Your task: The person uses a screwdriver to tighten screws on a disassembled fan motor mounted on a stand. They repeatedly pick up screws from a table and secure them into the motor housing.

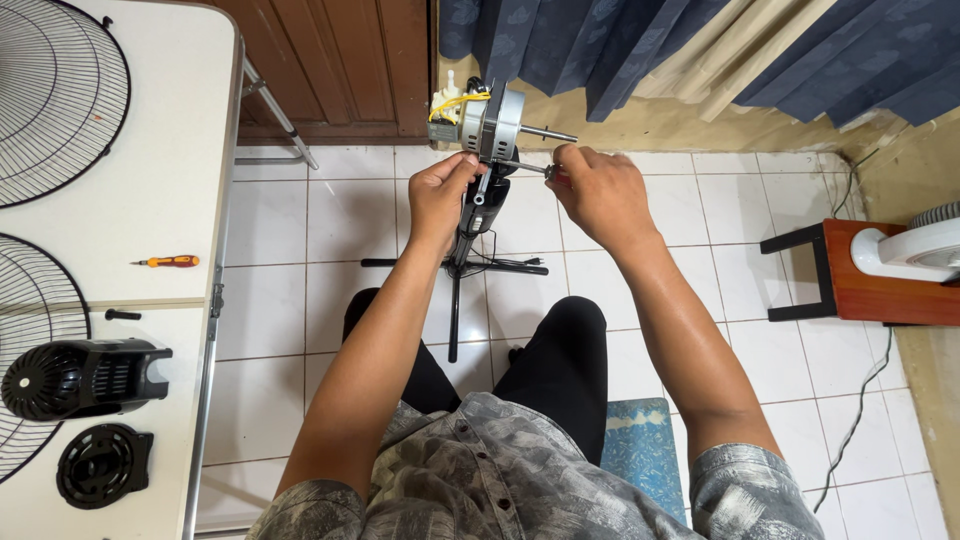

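1. Head view: the left hand [438, 196] is closed around the neck of the bare fan motor [487, 125], steadying it on top of the black stand [458, 270], which rises from the tiled floor [300, 230] in front of the seated person's knees.
2. The right hand [600, 190] is closed on a screwdriver [528, 168], its shaft pointing left and its tip touching the motor's front plate just below the bare axle.
3. On the white desk [170, 160] at the left lie two wire fan grilles [55, 95], an orange screwdriver [170, 261], a black motor cover [80, 377] and a round black cap [103, 465].
4. At the right, another fan's white base [905, 250] rests on a wooden stool [865, 290].
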